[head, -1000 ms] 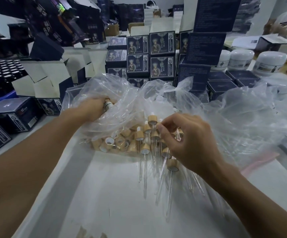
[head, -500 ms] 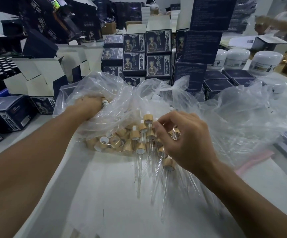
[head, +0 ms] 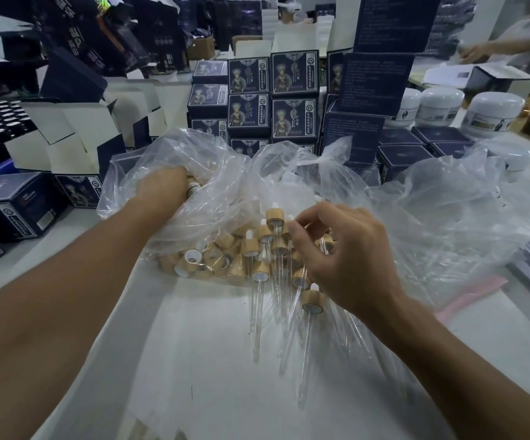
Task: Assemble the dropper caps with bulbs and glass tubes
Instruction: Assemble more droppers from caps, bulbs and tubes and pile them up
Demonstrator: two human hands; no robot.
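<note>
1. The right hand (head: 349,258) is curled, thumb and forefinger drawn together over the cluster of assembled droppers; a thin clear glass tube (head: 323,246) appears pinched at the fingertips, though the contact is partly hidden.
2. Assembled droppers with tan wooden collars and white bulbs (head: 312,301) lie directly under and left of this hand, tubes pointing toward the viewer on the white tabletop (head: 200,360). About eight are distinguishable; the exact count cannot be told.
3. Loose tan wooden collars (head: 212,257), roughly ten, lie piled left of the droppers inside the clear plastic bag (head: 225,173).
4. The left hand (head: 162,188) is inside the bag mouth, fingers curled round a small collar-like part (head: 192,185).
5. Dark blue printed cartons (head: 292,93) stand stacked behind the bag; three white round jars (head: 492,114) stand at far right.
</note>
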